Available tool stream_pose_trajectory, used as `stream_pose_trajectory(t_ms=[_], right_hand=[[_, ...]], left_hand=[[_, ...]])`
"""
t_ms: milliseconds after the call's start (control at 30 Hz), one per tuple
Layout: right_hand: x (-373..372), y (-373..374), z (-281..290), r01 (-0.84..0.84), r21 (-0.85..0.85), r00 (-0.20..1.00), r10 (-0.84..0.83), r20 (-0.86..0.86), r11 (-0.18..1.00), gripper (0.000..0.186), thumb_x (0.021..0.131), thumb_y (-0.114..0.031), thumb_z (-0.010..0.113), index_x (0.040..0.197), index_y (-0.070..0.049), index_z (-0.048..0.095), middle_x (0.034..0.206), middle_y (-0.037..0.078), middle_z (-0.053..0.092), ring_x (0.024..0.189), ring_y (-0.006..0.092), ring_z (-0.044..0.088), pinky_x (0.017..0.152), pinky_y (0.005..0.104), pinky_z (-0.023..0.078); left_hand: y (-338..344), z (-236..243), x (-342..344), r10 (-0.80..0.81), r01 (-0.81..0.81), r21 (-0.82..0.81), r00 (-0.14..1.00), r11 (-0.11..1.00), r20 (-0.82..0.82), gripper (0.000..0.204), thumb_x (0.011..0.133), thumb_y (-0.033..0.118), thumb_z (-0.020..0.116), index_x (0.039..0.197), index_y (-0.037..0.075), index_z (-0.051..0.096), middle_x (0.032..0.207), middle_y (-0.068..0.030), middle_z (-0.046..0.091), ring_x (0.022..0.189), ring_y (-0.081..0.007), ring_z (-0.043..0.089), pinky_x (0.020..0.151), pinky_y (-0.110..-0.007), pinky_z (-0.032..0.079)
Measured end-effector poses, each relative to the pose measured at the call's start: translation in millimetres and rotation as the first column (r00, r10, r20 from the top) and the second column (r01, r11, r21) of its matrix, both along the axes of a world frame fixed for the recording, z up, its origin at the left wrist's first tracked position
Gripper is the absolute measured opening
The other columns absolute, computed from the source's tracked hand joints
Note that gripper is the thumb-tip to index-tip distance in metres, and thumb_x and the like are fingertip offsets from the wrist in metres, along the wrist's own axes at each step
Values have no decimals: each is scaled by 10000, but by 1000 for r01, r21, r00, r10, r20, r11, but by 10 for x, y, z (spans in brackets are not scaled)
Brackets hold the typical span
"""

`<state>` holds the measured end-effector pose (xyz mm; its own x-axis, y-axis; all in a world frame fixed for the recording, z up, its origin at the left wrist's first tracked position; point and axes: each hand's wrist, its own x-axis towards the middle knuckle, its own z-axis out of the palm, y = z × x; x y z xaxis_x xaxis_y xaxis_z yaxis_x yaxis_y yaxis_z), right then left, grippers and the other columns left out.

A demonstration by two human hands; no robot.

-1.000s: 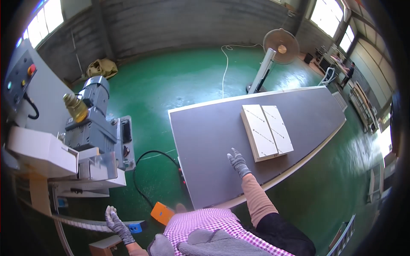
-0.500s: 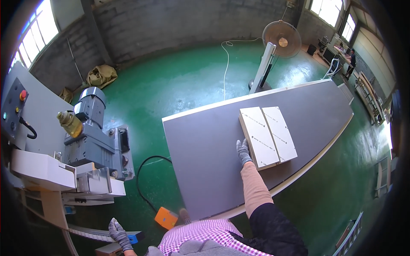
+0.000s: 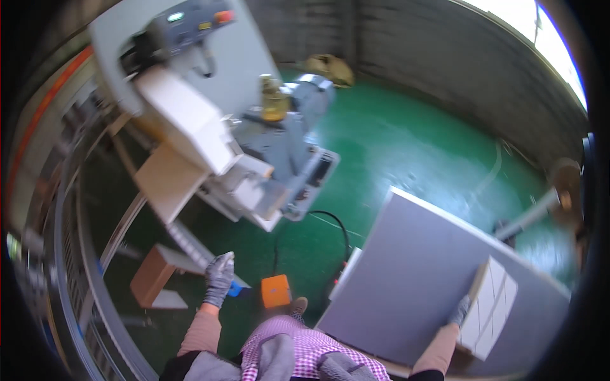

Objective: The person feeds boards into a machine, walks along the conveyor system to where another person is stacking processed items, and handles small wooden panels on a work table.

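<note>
1. At five o'clock, the gloved right hand (image 3: 459, 311) presses against the edge of the pale stacked boards (image 3: 489, 308) on the grey table (image 3: 406, 279); its fingers are blurred, so I cannot tell the grip.
2. No container shows.
3. Since earlier, the view has swung left; the gloved left hand (image 3: 219, 276), fingers loosely together, hangs empty at seven o'clock near the grey machine (image 3: 279, 152).
</note>
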<state>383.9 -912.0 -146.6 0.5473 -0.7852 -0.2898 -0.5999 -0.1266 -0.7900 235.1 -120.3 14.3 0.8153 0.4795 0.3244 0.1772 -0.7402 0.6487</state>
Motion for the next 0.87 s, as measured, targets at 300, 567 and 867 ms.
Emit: stream_pose_trajectory(t_ms=[300,567,867], right_hand=[[31,1872,818,-133,-68,839,149,523,989,308,966,-316,545,1158,-86,611,1030,85,619,939,201,583,806,348,488],[-97,6078,1317,-749,470,63,656,752,-467,774,963,-538,500,1490,-26,253,1540,220,292,1397,366,326,1136,492,287],[-186,7410,1325,-211,849,607,616,502,-484,896,912,-574,567,1549,-123,128,1604,105,187,1455,323,202,1186,468,211]], left_hand=[[1495,129,-672,524,-285,-528,760,800,384,527,964,58,577,1456,54,387,1441,-138,432,1329,-209,419,1110,-329,343],[2622,-310,-137,707,-577,-472,690,666,154,675,917,386,644,1439,34,400,1407,-229,480,1300,-320,466,1090,-389,360],[2839,102,271,542,-544,71,839,836,49,729,872,432,665,1422,23,416,1422,-251,461,1316,-394,444,1117,-422,343]])
